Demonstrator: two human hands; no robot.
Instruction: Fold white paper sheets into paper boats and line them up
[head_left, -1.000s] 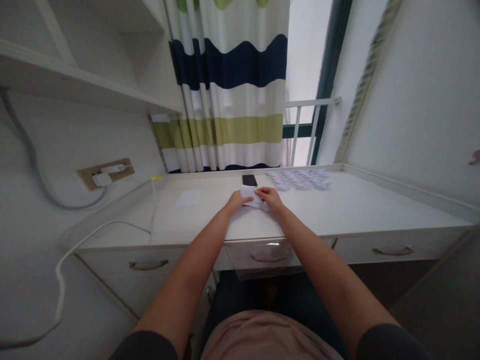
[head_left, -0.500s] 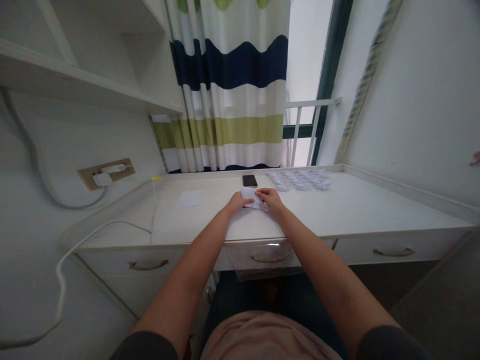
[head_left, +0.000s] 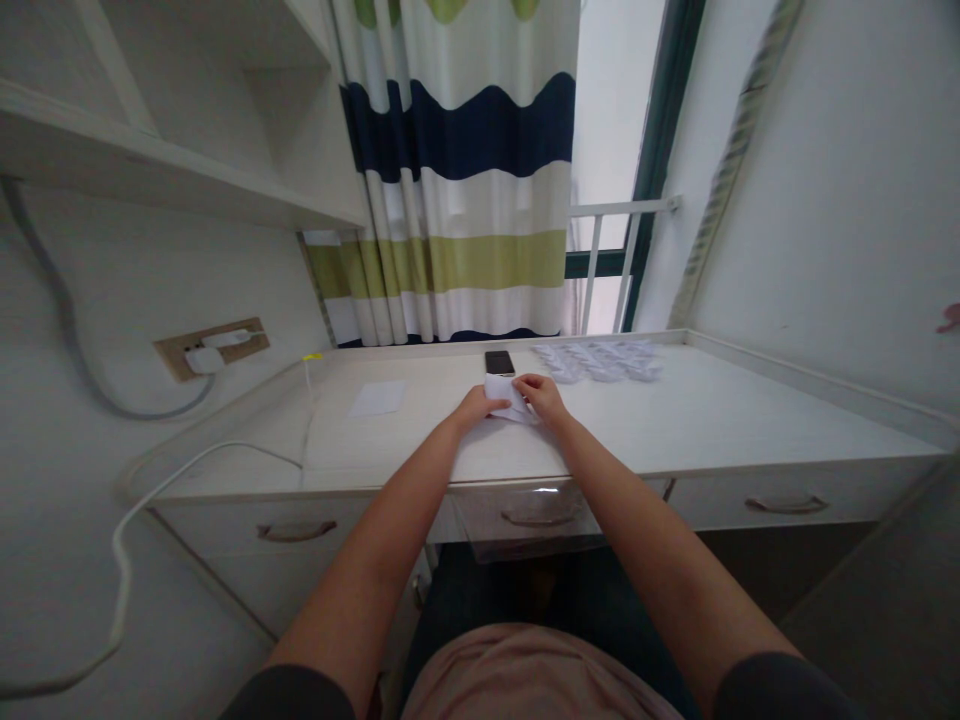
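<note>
We hold the white paper piece between both hands, low over the middle of the table. We cannot tell whether it touches the surface. Our left hand is closed on its left edge in a pinch. Our right hand is closed on its right edge in the same way. A dark phone lies flat just beyond the white paper piece. A flat white sheet lies to the left, apart from both hands. A cluster of small white folded pieces sits far right, near the striped curtain.
</note>
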